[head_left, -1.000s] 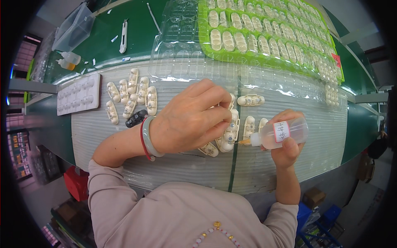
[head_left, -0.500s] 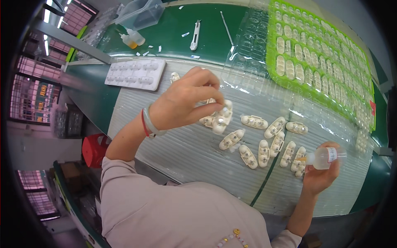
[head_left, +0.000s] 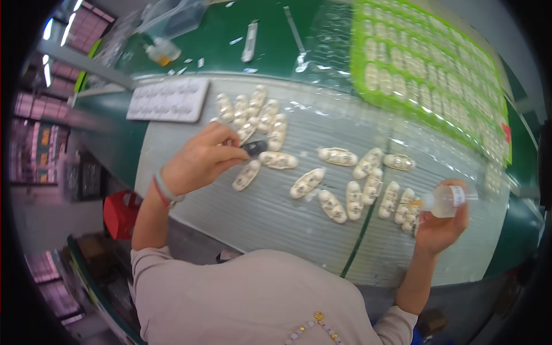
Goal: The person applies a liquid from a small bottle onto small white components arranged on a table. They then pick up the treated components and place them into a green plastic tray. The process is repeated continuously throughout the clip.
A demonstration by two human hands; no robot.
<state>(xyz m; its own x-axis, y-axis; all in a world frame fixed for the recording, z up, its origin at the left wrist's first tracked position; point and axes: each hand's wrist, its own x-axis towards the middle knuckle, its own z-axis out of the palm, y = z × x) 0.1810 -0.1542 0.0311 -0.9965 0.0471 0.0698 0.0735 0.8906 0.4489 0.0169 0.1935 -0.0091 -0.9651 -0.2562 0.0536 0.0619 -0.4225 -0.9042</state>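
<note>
My left hand (head_left: 198,158) pinches a small black oblong piece (head_left: 254,149) between thumb and fingers; its exact kind is unclear. Around it lie several cream oblong casings (head_left: 277,132) with shiny round parts set in them, and another casing (head_left: 246,175) rests just below my fingertips. At the right, my right hand (head_left: 440,230) is wrapped round a clear squeeze bottle (head_left: 444,202) with a pale label and an orange nozzle. The bottle lies tilted sideways, its tip pointing left over a casing (head_left: 404,206). More casings (head_left: 353,200) are scattered between my hands.
A white moulded tray (head_left: 168,100) sits at the left. The green rack (head_left: 360,69) at the far right holds rows of casings under clear plastic. Farther back are a cutter knife (head_left: 250,41), a thin rod (head_left: 292,26), small bottles (head_left: 163,52) and a clear bin (head_left: 178,20).
My left hand has moved left and nearer to me, uncovering the casing cluster; the black piece now shows at its fingertips. My right hand still holds the bottle. The whole view has shifted slightly.
</note>
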